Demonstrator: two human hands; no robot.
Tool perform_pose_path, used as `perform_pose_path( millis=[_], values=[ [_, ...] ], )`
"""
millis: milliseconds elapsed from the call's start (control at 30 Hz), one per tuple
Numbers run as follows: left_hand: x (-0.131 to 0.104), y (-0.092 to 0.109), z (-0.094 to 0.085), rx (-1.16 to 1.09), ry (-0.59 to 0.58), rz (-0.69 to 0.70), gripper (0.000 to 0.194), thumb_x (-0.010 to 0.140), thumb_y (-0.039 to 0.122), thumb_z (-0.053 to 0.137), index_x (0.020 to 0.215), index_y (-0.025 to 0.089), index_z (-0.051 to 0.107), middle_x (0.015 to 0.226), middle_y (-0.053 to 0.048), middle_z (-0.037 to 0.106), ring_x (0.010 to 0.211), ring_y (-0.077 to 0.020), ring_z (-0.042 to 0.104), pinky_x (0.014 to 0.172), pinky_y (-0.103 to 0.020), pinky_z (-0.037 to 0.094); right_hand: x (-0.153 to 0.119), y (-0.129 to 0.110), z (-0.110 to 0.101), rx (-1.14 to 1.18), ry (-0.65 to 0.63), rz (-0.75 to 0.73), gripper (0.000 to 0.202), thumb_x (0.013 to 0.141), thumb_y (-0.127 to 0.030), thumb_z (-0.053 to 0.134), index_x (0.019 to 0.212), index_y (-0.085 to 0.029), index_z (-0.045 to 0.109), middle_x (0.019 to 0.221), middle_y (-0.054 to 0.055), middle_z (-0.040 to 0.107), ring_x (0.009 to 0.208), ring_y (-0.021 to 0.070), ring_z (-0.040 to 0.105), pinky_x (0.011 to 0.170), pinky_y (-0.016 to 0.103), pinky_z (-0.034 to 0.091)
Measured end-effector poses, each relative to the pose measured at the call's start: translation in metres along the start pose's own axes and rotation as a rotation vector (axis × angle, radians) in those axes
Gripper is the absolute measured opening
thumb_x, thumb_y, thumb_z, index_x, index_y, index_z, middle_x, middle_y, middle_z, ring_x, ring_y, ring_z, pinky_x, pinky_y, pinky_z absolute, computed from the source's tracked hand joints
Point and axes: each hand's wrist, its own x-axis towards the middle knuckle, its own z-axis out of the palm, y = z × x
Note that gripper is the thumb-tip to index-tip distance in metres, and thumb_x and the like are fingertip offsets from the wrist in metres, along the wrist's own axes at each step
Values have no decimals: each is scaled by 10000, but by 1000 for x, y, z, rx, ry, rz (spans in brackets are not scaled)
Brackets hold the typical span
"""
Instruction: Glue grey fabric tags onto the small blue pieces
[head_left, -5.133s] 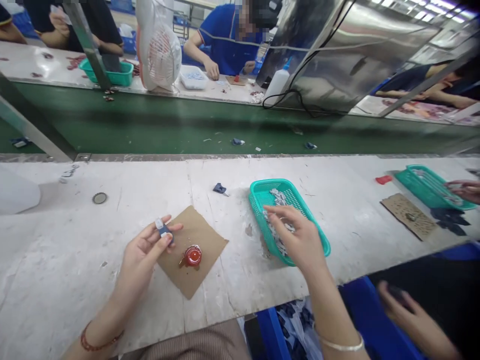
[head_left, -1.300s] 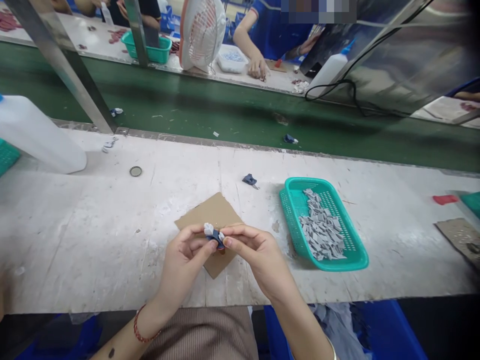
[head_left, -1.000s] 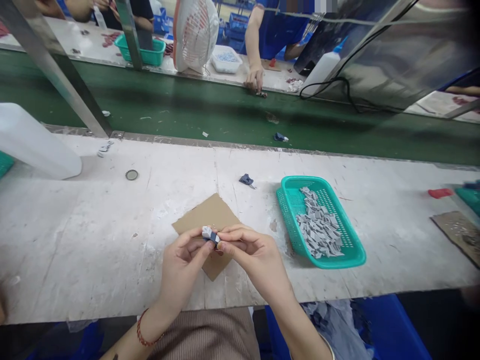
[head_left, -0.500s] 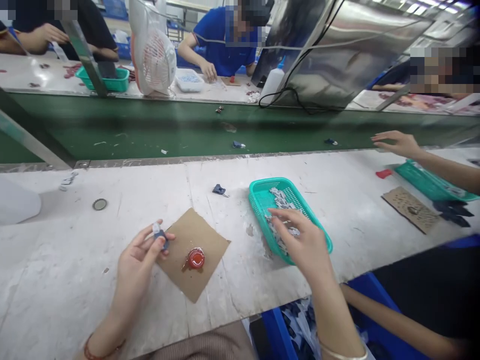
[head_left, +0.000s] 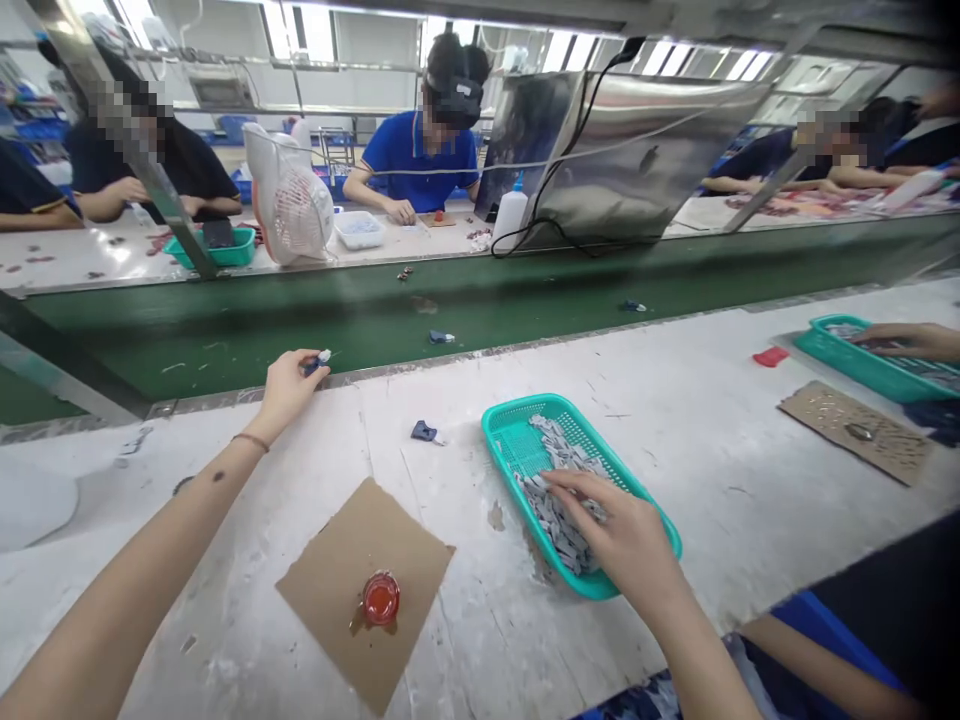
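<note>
My left hand (head_left: 292,385) stretches out over the far table edge, beside the green conveyor belt (head_left: 360,330). Between its thumb and fingers is a small dark-blue piece with a whitish tip (head_left: 316,362). My right hand (head_left: 622,530) is over a teal plastic basket (head_left: 504,455), thumb and forefinger brought together at the small grey pieces (head_left: 559,530) inside. Whatever its fingertips pinch, if anything, is too small to make out. Between my arms lies a brown cardboard square (head_left: 337,560), bearing a red round cap (head_left: 381,598) with wet, shiny liquid around it.
A similar dark-blue piece (head_left: 424,431) lies on the white table. More blue pieces (head_left: 441,337) rest on the belt. At right, a co-worker's hand (head_left: 919,340) is at another teal basket (head_left: 832,350), near a cardboard piece (head_left: 855,430). A metal post (head_left: 67,355) stands left.
My left hand has moved from beside the cardboard forward to the belt edge, carrying the blue piece. My right hand's fingertips have closed at the grey pieces. The view has tilted up.
</note>
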Motion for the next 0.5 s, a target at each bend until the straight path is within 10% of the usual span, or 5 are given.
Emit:
perform_pose_path(
  millis=[300, 500],
  values=[
    [51, 33, 56, 146, -96, 230, 351, 842, 263, 541, 1103, 73, 678, 1293, -229, 601, 1239, -412, 447, 1050, -554, 325, -49, -2, -9, 5, -1, 61, 337, 895, -534, 563, 840, -294, 793, 894, 58, 767, 873, 280, 717, 801, 430, 586],
    [62, 81, 93, 32, -260, 374, 402, 836, 217, 579, 1227, 131, 624, 1361, -144, 576, 1266, -308, 435, 1107, -424, 293, -54, -4, -11, -3, -20, 72, 334, 885, -544, 574, 841, -298, 796, 855, 63, 766, 827, 292, 716, 751, 439, 594]
  ],
)
